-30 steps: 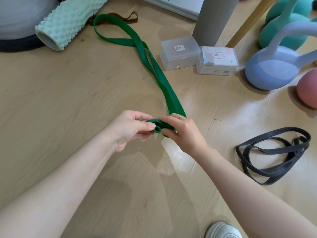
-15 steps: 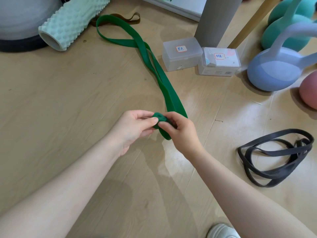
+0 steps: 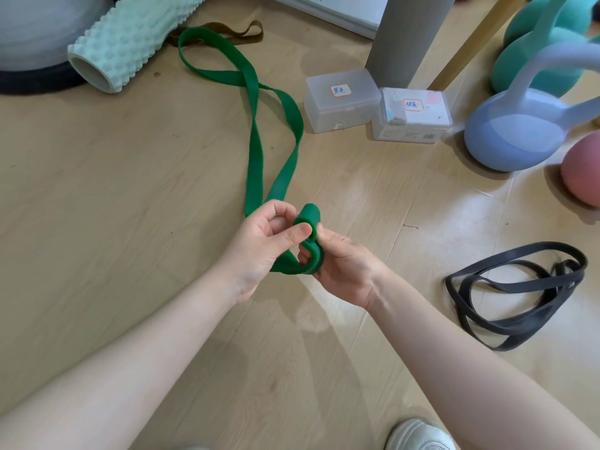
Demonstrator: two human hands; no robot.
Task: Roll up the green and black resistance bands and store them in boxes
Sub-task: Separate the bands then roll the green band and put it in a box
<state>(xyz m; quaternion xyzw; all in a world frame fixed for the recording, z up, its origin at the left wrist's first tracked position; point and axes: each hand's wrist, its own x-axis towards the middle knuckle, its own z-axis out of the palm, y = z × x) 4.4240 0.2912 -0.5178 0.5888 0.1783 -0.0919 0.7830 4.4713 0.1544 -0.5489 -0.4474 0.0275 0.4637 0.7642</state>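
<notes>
Left hand and right hand both pinch the green band's started roll, below the two boxes.

Your left hand and right hand pinch the solid green band; the black band is plain matte charcoal. Two boxes, the left box frosted clear and the right box clear with white contents, carry white labels edged in orange-red (characters dark on the first, green on the second). The foam roller is pale mint with a knobbed pattern. The kettlebells are lavender and teal; the ball is dusty pink. The floor is light wood grain.
</notes>
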